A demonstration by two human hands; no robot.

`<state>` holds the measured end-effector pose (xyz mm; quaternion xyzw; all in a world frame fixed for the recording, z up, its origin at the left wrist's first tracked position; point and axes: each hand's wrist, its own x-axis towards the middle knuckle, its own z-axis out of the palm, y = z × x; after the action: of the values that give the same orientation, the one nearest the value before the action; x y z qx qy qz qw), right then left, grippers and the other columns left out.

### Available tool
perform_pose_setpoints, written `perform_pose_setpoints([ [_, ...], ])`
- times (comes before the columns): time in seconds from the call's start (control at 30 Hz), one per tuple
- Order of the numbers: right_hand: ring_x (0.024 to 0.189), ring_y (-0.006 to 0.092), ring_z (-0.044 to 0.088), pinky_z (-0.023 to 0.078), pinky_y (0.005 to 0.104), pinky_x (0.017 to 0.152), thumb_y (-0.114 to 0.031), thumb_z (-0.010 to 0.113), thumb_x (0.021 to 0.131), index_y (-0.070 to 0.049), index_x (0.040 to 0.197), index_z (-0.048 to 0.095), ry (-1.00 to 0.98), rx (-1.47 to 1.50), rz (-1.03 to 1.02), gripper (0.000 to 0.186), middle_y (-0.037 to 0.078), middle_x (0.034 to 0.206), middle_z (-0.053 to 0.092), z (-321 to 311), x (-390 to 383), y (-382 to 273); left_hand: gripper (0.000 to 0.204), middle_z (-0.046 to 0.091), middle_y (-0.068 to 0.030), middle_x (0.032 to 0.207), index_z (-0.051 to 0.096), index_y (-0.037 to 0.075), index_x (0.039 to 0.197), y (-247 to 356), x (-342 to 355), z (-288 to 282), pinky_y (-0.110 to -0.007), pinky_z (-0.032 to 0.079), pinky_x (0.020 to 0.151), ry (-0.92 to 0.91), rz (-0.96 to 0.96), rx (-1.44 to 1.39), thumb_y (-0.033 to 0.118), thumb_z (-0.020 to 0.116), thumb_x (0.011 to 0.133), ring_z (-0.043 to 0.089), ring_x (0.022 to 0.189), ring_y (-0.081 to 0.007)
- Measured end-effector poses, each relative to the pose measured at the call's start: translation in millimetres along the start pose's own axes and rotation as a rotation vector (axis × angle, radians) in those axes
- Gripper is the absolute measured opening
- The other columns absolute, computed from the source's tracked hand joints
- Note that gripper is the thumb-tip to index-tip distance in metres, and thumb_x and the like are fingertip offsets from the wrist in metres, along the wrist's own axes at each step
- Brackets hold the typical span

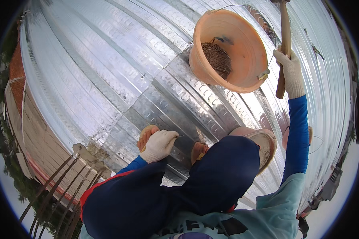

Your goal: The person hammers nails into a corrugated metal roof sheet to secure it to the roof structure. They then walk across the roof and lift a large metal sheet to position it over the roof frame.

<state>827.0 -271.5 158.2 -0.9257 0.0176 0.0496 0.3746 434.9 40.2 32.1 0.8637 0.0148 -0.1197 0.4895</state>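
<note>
My right hand (pixel 290 73), in a white knit glove, is wrapped round the wooden handle of a hammer (pixel 285 30). The hammer stands raised at the upper right, its head partly cut off by the picture's edge. Low in the middle, my left hand (pixel 160 145), gloved too, is pinched closed beside my left foot. A thin nail (pixel 181 136) pokes out from its fingertips, mostly hidden by the glove. Ahead, an orange bucket (pixel 247 59) with a wire handle is tilted towards me, a heap of brown nails (pixel 216 59) inside. Ribbed metal decking (pixel 147 103) lies under everything.
A second bucket (pixel 267 139) with grey residue stands beside my right knee. Rusty reinforcing bars (pixel 56 187) and a lump of concrete (pixel 92 157) are at the lower left edge, above a brown roof (pixel 40 135). Dark wire scraps (pixel 315 51) lie at the right.
</note>
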Motion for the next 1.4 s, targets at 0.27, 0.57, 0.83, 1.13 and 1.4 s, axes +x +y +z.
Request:
perform_pose_setpoints([
  [0.27, 0.087, 0.0178, 0.066, 0.055, 0.0324, 0.087, -0.026, 0.077, 0.087, 0.001, 0.113, 0.066, -0.142, 0.307, 0.182, 0.04, 0.011, 0.096, 0.068, -4.7, 5.9, -57.8, 0.022, 0.072, -0.0159, 0.101, 0.067, 0.006, 0.115, 2.4, -0.7, -102.8, -0.047, 0.052, 0.086, -0.083, -0.154, -0.009, 0.016, 0.058, 0.098, 0.067, 0.098, -0.0381],
  [0.57, 0.092, 0.014, 0.066, 0.053, 0.0281, 0.087, -0.021, 0.078, 0.091, 0.003, 0.116, 0.071, -0.079, 0.351, 0.268, 0.035, 0.007, 0.099, 0.071, -29.9, -70.8, -104.8, 0.022, 0.073, -0.0174, 0.098, 0.067, 0.005, 0.114, 30.0, -7.0, -231.4, -0.044, 0.054, 0.081, 0.433, -0.523, -0.01, 0.018, 0.058, 0.099, 0.07, 0.093, -0.0389],
  [0.83, 0.071, 0.0078, 0.05, 0.045, 0.0282, 0.065, -0.038, 0.076, 0.093, -0.001, 0.106, 0.07, -0.397, 0.03, 0.449, 0.04, -0.002, 0.078, 0.057, 14.8, -108.0, -171.7, 0.024, 0.074, -0.0184, 0.098, 0.067, 0.003, 0.115, 96.1, -112.4, -192.6, -0.043, 0.054, 0.08, 0.211, -0.667, -0.215, 0.017, 0.057, 0.099, 0.071, 0.093, -0.0374],
  [1.13, 0.069, 0.0066, 0.05, 0.041, 0.0252, 0.06, -0.032, 0.073, 0.095, -0.002, 0.096, 0.068, -0.687, -0.075, 0.365, 0.03, -0.002, 0.077, 0.058, 21.1, -105.1, -184.7, 0.025, 0.075, -0.0165, 0.097, 0.067, -0.003, 0.112, 149.5, -186.7, -207.7, -0.037, 0.054, 0.083, 0.247, -1.038, -0.346, 0.013, 0.053, 0.099, 0.073, 0.092, -0.0269],
  [1.4, 0.066, 0.0058, 0.051, 0.042, 0.0248, 0.058, -0.018, 0.073, 0.092, 0.0, 0.096, 0.066, -0.65, 0.264, 0.517, 0.019, -0.002, 0.076, 0.059, -43.2, -66.6, -169.1, 0.023, 0.074, -0.0131, 0.093, 0.067, -0.004, 0.111, 205.6, -174.0, -194.4, -0.033, 0.054, 0.08, 0.321, -1.218, -0.412, 0.009, 0.054, 0.098, 0.071, 0.087, -0.0205],
])
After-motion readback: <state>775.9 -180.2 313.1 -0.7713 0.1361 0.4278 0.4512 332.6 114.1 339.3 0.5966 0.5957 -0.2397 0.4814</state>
